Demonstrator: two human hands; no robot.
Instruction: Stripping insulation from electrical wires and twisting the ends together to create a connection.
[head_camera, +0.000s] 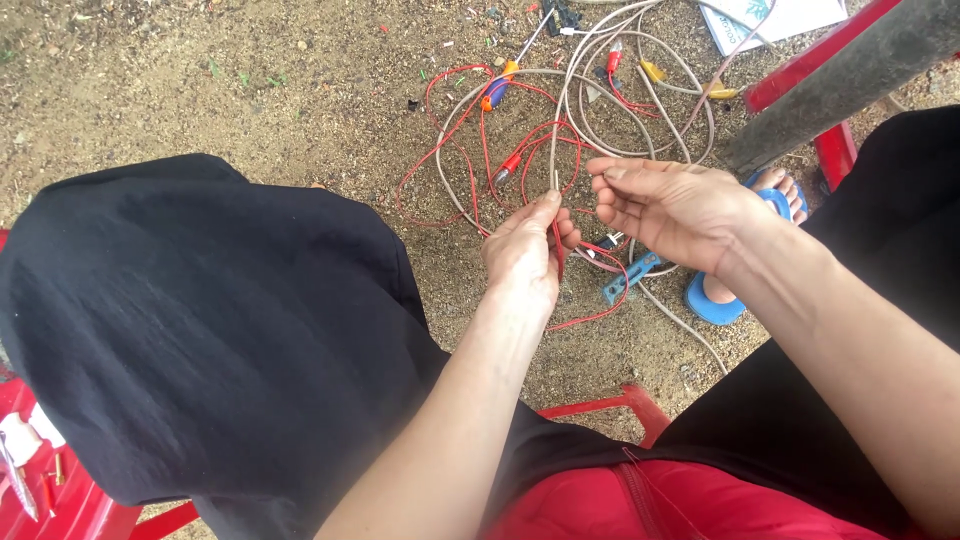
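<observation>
My left hand (523, 255) is closed around thin wires, a red wire (557, 250) and a grey one (556, 150) that rises from the fist toward the tangle on the ground. My right hand (672, 205) hovers just to the right, palm up, fingers pinched loosely near the grey wire's top; whether it touches the wire I cannot tell. Below both hands lies a tangle of red and grey cables (530, 140) on sandy ground.
A screwdriver with an orange and blue handle (497, 88) lies among the cables. A blue tool (630, 277) rests under my hands. My foot in a blue sandal (745, 290) is at right, beside a red chair frame (800, 75). Black trouser legs fill both sides.
</observation>
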